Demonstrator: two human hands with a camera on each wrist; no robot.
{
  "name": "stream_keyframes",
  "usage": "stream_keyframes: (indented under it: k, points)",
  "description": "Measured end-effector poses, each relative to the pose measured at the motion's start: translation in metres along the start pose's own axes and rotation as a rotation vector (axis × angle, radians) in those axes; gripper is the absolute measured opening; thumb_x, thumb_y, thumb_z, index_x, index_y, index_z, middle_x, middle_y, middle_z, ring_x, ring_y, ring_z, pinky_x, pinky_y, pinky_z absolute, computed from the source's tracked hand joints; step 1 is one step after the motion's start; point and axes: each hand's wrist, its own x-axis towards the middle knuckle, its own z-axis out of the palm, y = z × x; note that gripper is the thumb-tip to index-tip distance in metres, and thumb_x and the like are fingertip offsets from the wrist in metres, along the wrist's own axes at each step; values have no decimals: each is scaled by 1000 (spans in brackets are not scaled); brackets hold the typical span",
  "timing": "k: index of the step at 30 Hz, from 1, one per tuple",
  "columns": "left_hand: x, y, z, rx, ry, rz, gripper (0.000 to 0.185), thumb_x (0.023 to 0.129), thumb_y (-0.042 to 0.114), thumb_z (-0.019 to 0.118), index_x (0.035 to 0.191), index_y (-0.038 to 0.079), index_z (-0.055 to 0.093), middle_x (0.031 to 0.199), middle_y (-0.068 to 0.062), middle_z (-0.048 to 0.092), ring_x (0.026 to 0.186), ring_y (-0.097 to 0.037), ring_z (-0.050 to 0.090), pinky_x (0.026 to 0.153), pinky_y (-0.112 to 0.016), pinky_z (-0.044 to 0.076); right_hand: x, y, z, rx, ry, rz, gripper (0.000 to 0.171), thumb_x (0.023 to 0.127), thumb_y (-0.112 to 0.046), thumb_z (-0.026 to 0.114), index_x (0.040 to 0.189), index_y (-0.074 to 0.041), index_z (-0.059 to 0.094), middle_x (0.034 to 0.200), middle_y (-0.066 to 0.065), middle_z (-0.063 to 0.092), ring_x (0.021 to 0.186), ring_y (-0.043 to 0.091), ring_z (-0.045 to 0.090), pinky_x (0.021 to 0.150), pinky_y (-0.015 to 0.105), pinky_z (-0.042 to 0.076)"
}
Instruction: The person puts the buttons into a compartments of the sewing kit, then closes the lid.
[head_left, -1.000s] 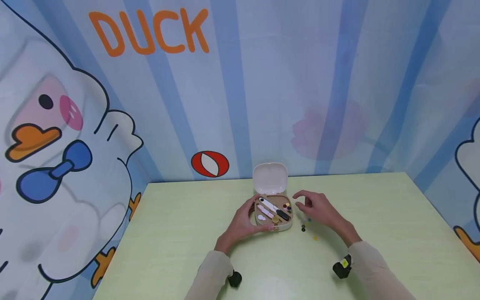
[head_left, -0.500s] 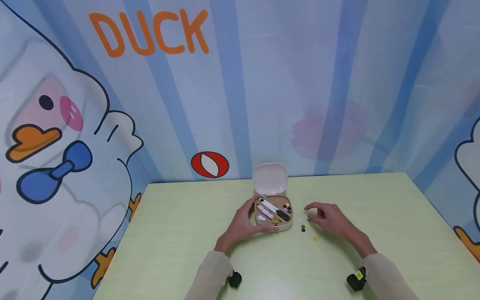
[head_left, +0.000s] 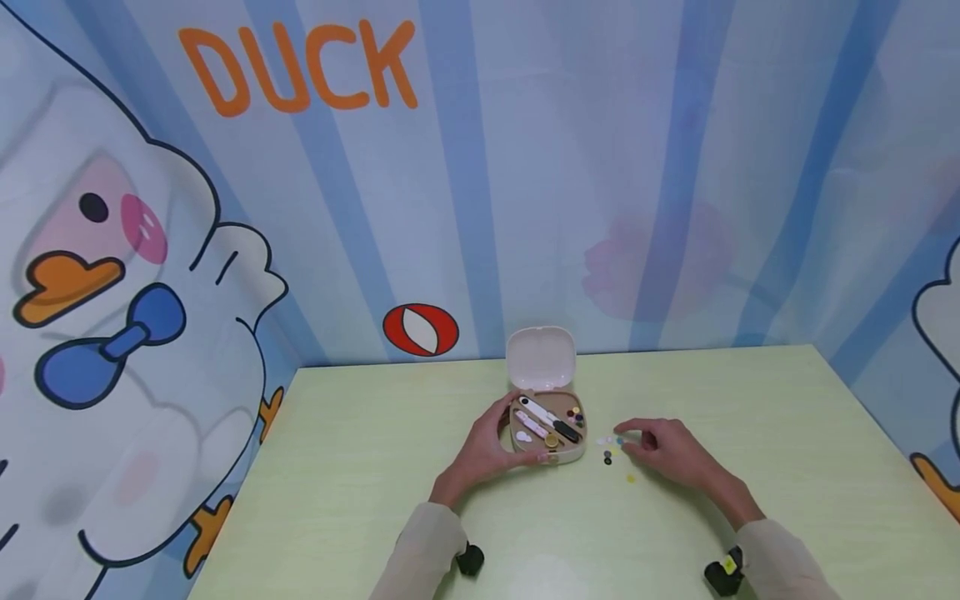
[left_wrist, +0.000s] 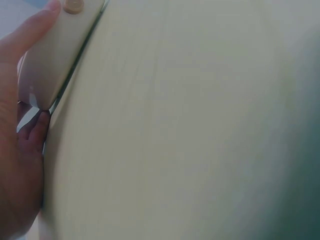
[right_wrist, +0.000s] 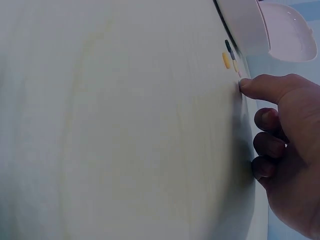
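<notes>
My left hand (head_left: 483, 446) grips the left side of a small sewing kit box (head_left: 567, 455), thumb on its front near a round clasp (left_wrist: 73, 5). The pale pink lid (head_left: 540, 358) stands up. In its tan tray lie a white tool with a black end (head_left: 551, 418), a pink pen-like stick (head_left: 531, 423), a gold round piece (head_left: 551, 440) and small coloured buttons (head_left: 576, 413). My right hand (head_left: 663, 450) is low over the table to the right, thumb and index fingertips apart around a blue button (head_left: 620, 441). In the right wrist view the other fingers (right_wrist: 270, 145) are curled.
Several loose buttons lie between the box and my right hand: dark ones (head_left: 607, 457), pale ones and a yellow one (head_left: 631, 478) nearer me. The pale table (head_left: 375, 433) ends at a blue striped backdrop (head_left: 480, 208) behind the box.
My right hand has moved from beside the box's tray right and toward me, down to the loose buttons. The left hand and the box have stayed in place.
</notes>
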Motion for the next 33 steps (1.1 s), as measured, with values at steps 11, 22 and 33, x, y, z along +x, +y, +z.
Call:
stream_keyframes:
  k: [11,22,33]
  points:
    - [0,-1,0,-2,-3,1,108,78,49,91,164,25,30,163,3,39,147,-19,40,119,-40,38,-1,2,2,-3,12,-57,15,97,-10,73,109,-12,80,58,-13,44,54,3,36,55,22,35]
    - [0,-1,0,14,-2,-1,109,77,50,91,164,25,30,163,2,39,147,-20,41,119,-40,38,0,3,2,3,9,-10,10,95,-8,74,101,-15,76,62,-10,48,57,5,43,55,23,38]
    - [0,1,-1,21,-7,-11,109,77,51,90,164,25,30,164,2,37,148,-20,39,120,-41,38,1,1,1,16,5,9,6,95,-9,75,99,-14,74,63,-9,49,58,7,44,56,23,37]
